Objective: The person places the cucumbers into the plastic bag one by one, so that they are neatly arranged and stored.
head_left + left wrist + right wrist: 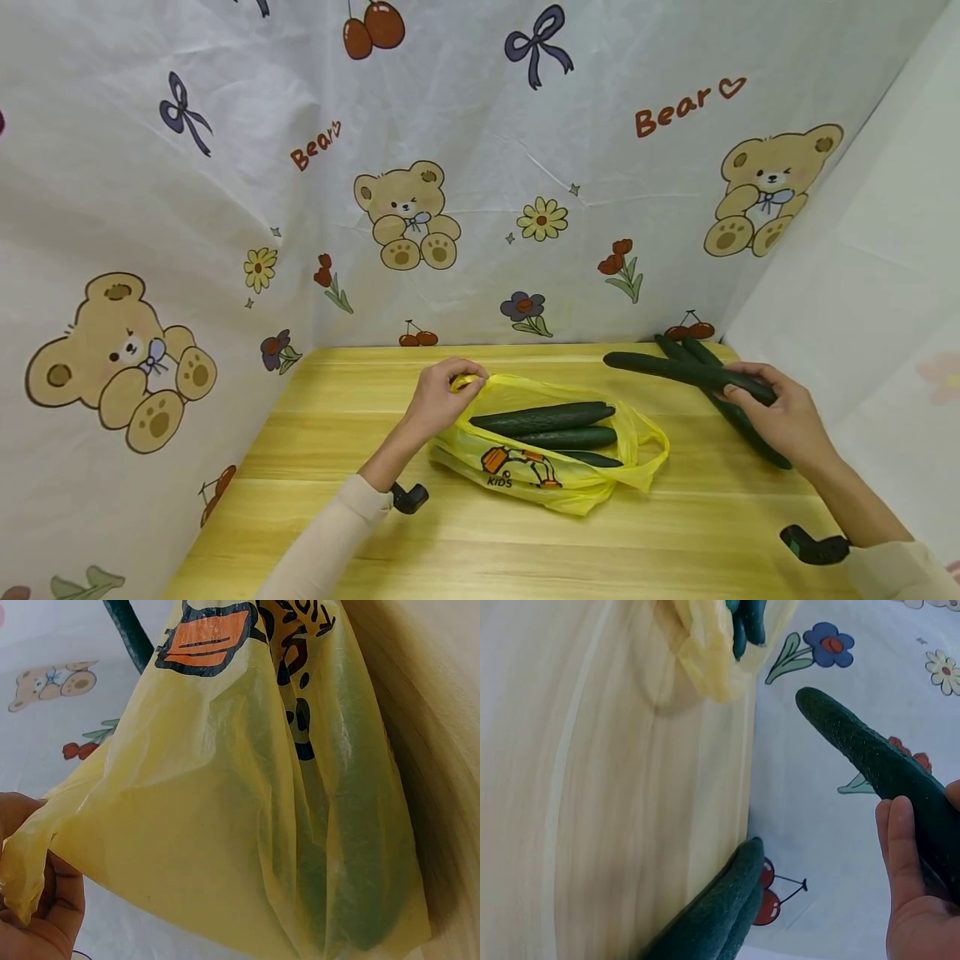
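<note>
A yellow plastic bag (525, 490) with a printed picture and the word KIDS lies on the table, its mouth facing up. Inside it rest several dark green cucumbers (542, 419). My left hand (442, 398) pinches the bag's rim at its left end; in the left wrist view the thumb and fingers hold the gathered yellow film (26, 862). At the right, my right hand (786, 417) grips one cucumber (660, 365) by its near end, the far end pointing left toward the bag. Below the held cucumber, two more cucumbers (712, 915) lie on the table.
The wood-grain table (360, 542) meets a white cloth backdrop (480, 292) printed with bears and flowers at the back and left. A plain white wall (862, 308) stands close on the right. Each wrist wears a small black camera (409, 498).
</note>
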Tool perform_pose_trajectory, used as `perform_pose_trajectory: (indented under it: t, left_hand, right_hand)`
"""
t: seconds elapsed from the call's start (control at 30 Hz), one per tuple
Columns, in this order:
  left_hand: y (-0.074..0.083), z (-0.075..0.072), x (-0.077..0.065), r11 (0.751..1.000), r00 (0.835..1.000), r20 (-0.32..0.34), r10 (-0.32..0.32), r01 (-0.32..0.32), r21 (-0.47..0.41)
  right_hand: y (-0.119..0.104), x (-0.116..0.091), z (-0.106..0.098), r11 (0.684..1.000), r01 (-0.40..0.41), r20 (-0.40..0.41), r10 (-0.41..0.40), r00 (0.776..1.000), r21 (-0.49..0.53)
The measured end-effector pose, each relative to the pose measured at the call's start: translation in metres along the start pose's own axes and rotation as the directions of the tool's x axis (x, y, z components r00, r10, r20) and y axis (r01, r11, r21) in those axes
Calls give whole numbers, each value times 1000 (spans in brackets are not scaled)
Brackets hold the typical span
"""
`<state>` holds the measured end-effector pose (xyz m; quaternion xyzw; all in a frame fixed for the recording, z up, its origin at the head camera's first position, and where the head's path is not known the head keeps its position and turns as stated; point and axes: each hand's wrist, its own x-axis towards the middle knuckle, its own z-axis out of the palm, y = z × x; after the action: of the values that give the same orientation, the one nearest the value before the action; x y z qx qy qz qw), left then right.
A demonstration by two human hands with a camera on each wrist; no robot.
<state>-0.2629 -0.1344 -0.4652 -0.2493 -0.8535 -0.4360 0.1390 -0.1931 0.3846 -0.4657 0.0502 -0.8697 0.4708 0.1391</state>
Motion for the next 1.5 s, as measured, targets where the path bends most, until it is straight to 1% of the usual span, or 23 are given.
perform_pose_trajectory:
  t: [0.2, 0.37, 0.47, 0.53, 0.6, 0.73, 0.8, 0.87, 1.0, 1.07, 1.23, 1.37, 1.5]
  left_hand:
    - [1, -1, -1, 1000, 1000, -1, -4, 4, -10]
    - [1, -1, -1, 1000, 1000, -2, -9, 9, -25]
    - [1, -1, -1, 1000, 1000, -1, -11, 11, -27]
    - [1, -1, -1, 1000, 1000, 2, -13, 13, -27]
    - [0, -1, -1, 1000, 1000, 5, -14, 14, -26]
    - [-1, -1, -2, 1000, 1000, 11, -22, 22, -21]
    - [-1, -1, -3, 1000, 1000, 13, -24, 24, -18]
    - [-1, -2, -3, 1000, 1000, 13, -26, 26, -16]
    - [-1, -1, -3, 1000, 1000, 12, -24, 24, -18]
    - [-1, -1, -4, 999, 1000, 12, -25, 26, -20]
    - [0, -1, -4, 999, 999, 14, -31, 31, -16]
    - [0, -2, -5, 999, 999, 15, -35, 35, -15]
    - [0, -2, -5, 999, 999, 16, -33, 34, -19]
  right_hand:
    - [-10, -2, 3, 999, 22, 37, -23, 999, 43]
    - [-15, -4, 5, 997, 58, 67, -61, 996, 46]
    - [-17, -4, 7, 996, 62, 89, -68, 994, 62]
    - [-18, -4, 8, 993, 62, 118, -74, 990, 98]
    - [-19, -5, 9, 984, 72, 152, -97, 984, 160]
    - [-21, -6, 12, 946, 70, 221, -146, 964, 316]
    - [-22, -6, 15, 929, 60, 248, -159, 956, 366]
    - [-24, -6, 17, 929, 55, 268, -162, 950, 365]
    - [-30, -6, 22, 948, 48, 314, -152, 937, 315]
    - [-33, -6, 25, 960, 48, 327, -141, 934, 276]
    - [-35, -6, 35, 971, 39, 347, -122, 930, 238]
    - [-34, -4, 45, 968, 54, 365, -143, 920, 244]
    - [-37, 0, 57, 951, 68, 397, -190, 898, 302]
